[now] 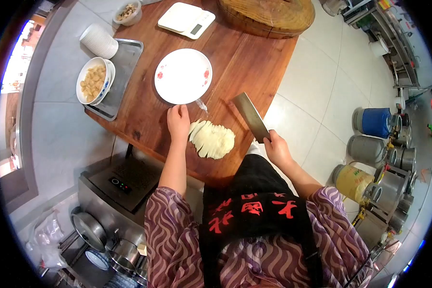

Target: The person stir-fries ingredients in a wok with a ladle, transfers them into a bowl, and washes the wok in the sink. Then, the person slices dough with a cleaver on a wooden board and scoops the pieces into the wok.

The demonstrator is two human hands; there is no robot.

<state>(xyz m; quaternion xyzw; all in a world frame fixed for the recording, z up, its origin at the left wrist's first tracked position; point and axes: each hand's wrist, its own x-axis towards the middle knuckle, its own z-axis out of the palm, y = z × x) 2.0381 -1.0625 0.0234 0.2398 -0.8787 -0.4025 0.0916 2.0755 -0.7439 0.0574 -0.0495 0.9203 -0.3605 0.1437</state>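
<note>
Fingers, left: curled down at the twelve o'clock end of the left hand (178,120), tips resting on the wooden table (245,62) beside the slices; whether they pinch anything cannot be told.
Fingers, right: wrapped tight round the handle of the cleaver (251,116), the right hand (277,149) closed on it.
Cleaver: blade raised off the wood, pointing toward eleven o'clock from the right hand, apart from the food.
Sliced food: a fanned row of pale slices (212,139) lies on the table, just at three o'clock of the left hand and at nine o'clock of the cleaver hand.
White plate (183,75): at twelve o'clock of the left hand, its near rim just beside the fingertips; red marks on the rim.
Metal tray (125,62): at ten o'clock, well apart, carrying a bowl of pale pieces (94,80) and a stack of white bowls (99,41).
Kitchen scale (186,19): at twelve o'clock, beyond the plate.
Round chopping block (269,17): at one o'clock, at the far table edge.
Metal canisters (369,149): at three o'clock, on the floor tiles.
</note>
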